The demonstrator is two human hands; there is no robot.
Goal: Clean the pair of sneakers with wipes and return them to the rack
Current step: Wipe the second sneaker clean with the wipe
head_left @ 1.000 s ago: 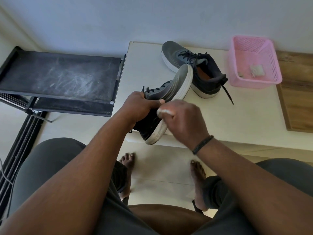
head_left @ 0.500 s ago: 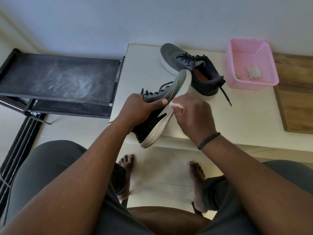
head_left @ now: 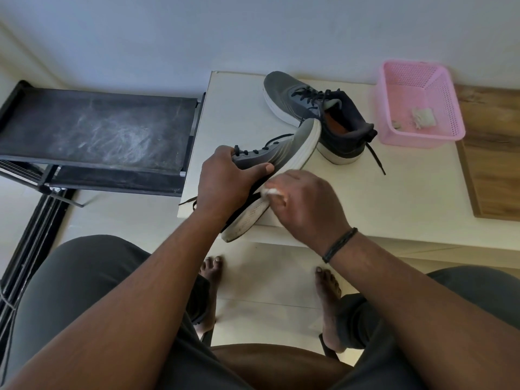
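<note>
Now the right hand [head_left: 306, 204] sits lower along the sole than half a second ago, about mid-sole, back toward where it was a second ago; it pinches a small white wipe [head_left: 270, 191] against the white sole edge of the held sneaker [head_left: 284, 159]. Left hand [head_left: 225, 178] grips that sneaker around the laced upper, thumb along the side, same grip as before; shoe is tilted on its side, heel toward the person, toe touching or just above the white table [head_left: 365, 198], can't tell which. Second sneaker [head_left: 309, 105] lies upright on the table just behind, unchanged, one lace trailing. No readable brand or text anywhere. Counts: two grey sneakers, one wipe in hand, one crumpled used wipe [head_left: 422, 116] in the one pink basket [head_left: 399, 136] at the table's far right. One black rack [head_left: 98, 130] to the left of the table, top shelf scuffed white. One dark wristband [head_left: 339, 244] on the right wrist.
</note>
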